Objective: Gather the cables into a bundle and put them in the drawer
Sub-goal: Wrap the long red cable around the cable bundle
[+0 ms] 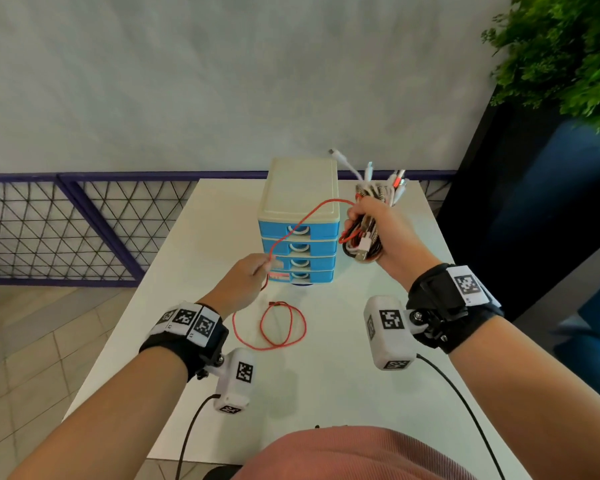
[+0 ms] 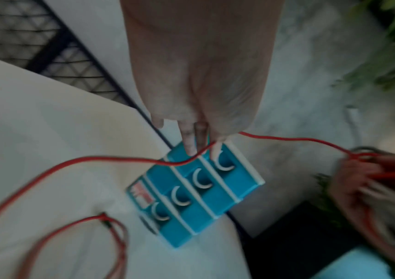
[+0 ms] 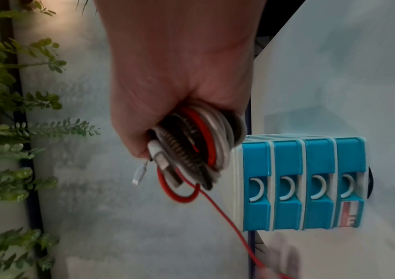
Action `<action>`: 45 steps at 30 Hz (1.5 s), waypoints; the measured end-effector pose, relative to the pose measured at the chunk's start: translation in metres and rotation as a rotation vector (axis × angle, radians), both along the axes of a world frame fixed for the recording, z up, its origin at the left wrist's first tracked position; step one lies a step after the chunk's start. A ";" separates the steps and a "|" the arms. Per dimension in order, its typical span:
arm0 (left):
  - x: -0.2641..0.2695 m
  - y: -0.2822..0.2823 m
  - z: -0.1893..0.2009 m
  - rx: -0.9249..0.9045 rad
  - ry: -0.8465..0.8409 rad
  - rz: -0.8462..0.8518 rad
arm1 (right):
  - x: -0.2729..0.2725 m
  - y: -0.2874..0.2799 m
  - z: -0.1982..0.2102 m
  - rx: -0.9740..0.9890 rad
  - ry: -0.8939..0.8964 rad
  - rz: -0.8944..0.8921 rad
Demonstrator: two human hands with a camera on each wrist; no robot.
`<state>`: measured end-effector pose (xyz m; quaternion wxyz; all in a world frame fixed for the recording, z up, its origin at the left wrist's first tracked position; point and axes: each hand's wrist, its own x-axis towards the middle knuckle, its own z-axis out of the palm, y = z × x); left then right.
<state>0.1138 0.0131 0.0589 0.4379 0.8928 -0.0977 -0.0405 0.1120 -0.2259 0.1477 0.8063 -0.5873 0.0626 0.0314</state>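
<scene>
My right hand (image 1: 362, 220) is raised to the right of the drawer unit and grips a coiled bundle of cables (image 1: 364, 237), white, black and red, with plugs sticking out above the fist (image 3: 196, 149). A red cable (image 1: 305, 211) runs from the bundle across to my left hand (image 1: 265, 268), which pinches it in front of the drawers (image 2: 206, 149). The rest of the red cable lies in loose loops (image 1: 281, 327) on the white table. The blue drawer unit (image 1: 298, 220) has a cream top, and its stacked drawers (image 3: 303, 185) are closed.
The white table (image 1: 343, 393) has open surface in front of the drawer unit. A purple mesh railing (image 1: 66, 223) runs behind and to the left. A leafy plant (image 1: 568, 53) in a dark planter stands at the right.
</scene>
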 end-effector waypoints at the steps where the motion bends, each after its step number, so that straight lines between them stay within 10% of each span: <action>1: 0.000 -0.005 0.008 -0.062 -0.030 0.002 | -0.002 0.001 -0.001 -0.036 -0.001 0.065; 7: -0.006 -0.037 0.072 -0.325 0.104 -0.044 | -0.017 0.014 -0.003 -0.187 0.007 0.300; 14: -0.021 -0.026 0.090 -0.752 0.772 -0.209 | -0.014 0.000 -0.006 -0.241 -0.001 0.273; 20: -0.028 -0.044 0.099 -1.005 0.745 -0.060 | -0.016 0.011 -0.014 -0.219 -0.044 0.350; 29: -0.035 -0.067 0.102 -0.838 0.701 -0.003 | -0.027 0.021 -0.018 0.076 0.025 0.388; 45: -0.038 -0.071 0.099 -0.400 0.580 -0.010 | -0.028 0.025 -0.017 -0.176 -0.084 0.282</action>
